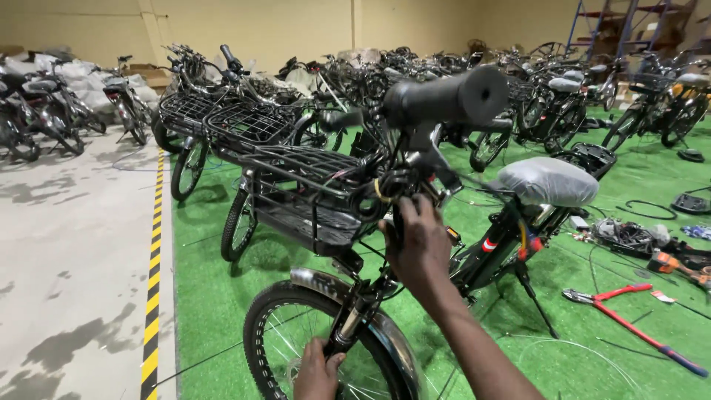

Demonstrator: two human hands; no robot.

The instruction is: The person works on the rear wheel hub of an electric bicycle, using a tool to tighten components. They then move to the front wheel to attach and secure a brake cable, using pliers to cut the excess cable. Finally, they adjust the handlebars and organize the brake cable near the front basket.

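At seven o'clock from our right hand, our left hand (317,374) grips the fork leg above the front wheel (326,348), fingers curled around it. Our right hand (418,248) is closed on the cables below the handlebar grip (448,96). Bolt cutters (629,326) lie at four o'clock on green turf (215,296).

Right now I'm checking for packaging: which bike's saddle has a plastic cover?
The nearest bike, gripped by both hands: its saddle is wrapped in clear plastic; the rest look bare.
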